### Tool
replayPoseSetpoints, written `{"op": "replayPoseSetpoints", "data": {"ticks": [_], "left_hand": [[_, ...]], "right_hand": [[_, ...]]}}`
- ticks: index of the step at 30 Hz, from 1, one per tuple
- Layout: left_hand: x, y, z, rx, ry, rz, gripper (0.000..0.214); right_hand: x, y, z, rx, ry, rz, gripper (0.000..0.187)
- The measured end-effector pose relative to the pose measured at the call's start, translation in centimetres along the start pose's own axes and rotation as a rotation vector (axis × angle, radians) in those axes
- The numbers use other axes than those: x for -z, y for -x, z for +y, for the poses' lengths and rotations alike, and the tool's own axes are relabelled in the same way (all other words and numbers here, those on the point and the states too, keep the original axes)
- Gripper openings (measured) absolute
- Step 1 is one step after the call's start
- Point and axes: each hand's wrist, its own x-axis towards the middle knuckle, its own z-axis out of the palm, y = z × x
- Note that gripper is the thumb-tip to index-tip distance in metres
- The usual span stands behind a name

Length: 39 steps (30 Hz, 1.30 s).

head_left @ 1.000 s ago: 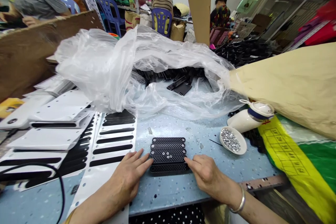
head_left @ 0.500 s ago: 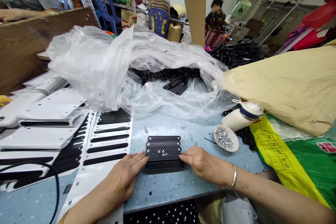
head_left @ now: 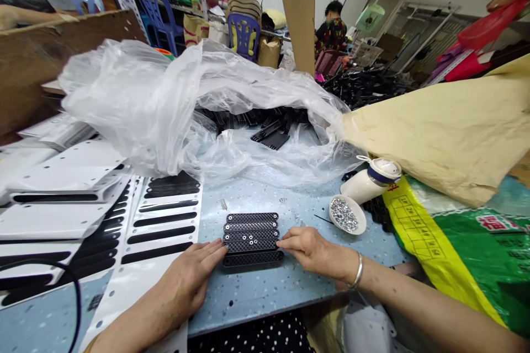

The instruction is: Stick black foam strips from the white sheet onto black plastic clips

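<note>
Several black strips (head_left: 252, 231) with a cross-hatched texture lie side by side in a block on the blue speckled table (head_left: 248, 298). Small silver rings sit at their ends, and several loose ones rest on the middle strips. My left hand (head_left: 192, 273) lies at the block's left side, fingers stretched out and fingertips touching the strip ends. At the opposite side, my right hand (head_left: 308, 248) has its fingers closed together at the right end of a lower strip. Beyond the right hand stands a white bowl (head_left: 361, 225) filled with small silver pieces (head_left: 343, 214).
White sheets with black strips (head_left: 159, 234) cover the left side. A crumpled clear plastic bag (head_left: 165, 99) with black parts (head_left: 273, 132) lies behind. To the right are a white bottle (head_left: 364, 185) and a yellow-green sack (head_left: 455, 253). Other people sit in the background.
The whole view has shifted slightly, so things appear a little further left. Both hands stay at the two ends of the black strips.
</note>
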Motion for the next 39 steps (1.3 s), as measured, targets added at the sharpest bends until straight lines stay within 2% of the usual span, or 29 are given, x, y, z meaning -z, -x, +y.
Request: {"op": "replayPoseSetpoints", "data": {"ticks": [8, 12, 17, 21, 25, 29, 33, 39], "left_hand": [[0.2, 0.0, 0.3, 0.009, -0.068, -0.039, 0.072], [0.3, -0.2, 0.7, 0.004, -0.094, -0.046, 0.069], [1.2, -1.0, 1.3, -0.023, -0.115, -0.015, 0.056], [1.9, -3.0, 2.1, 0.006, -0.159, -0.013, 0.032], [1.1, -5.6, 2.8, 0.071, -0.252, -0.094, 0.017], [-0.4, -7.2, 2.6, 0.102, -0.246, -0.175, 0.018], [-0.7, -7.1, 2.5, 0.121, -0.229, -0.159, 0.023], [-0.2, -4.5, 4.5, 0.116, -0.143, -0.115, 0.025]], "right_hand": [[-1.6, 0.3, 0.3, -0.078, -0.184, 0.23, 0.027], [-2.1, 0.3, 0.1, -0.25, -0.145, 0.326, 0.019], [-2.9, 0.0, -0.3, -0.324, -0.115, 0.345, 0.025], [-2.7, -1.1, -1.2, -0.224, -0.01, 0.348, 0.02], [-2.8, -3.2, -2.7, -0.107, 0.112, 0.251, 0.017], [-3.7, -4.7, -3.4, -0.06, 0.211, 0.165, 0.023], [-3.8, -4.3, -3.5, -0.063, 0.216, 0.171, 0.03], [-3.7, -1.4, -4.4, -0.105, 0.143, 0.19, 0.03]]}}
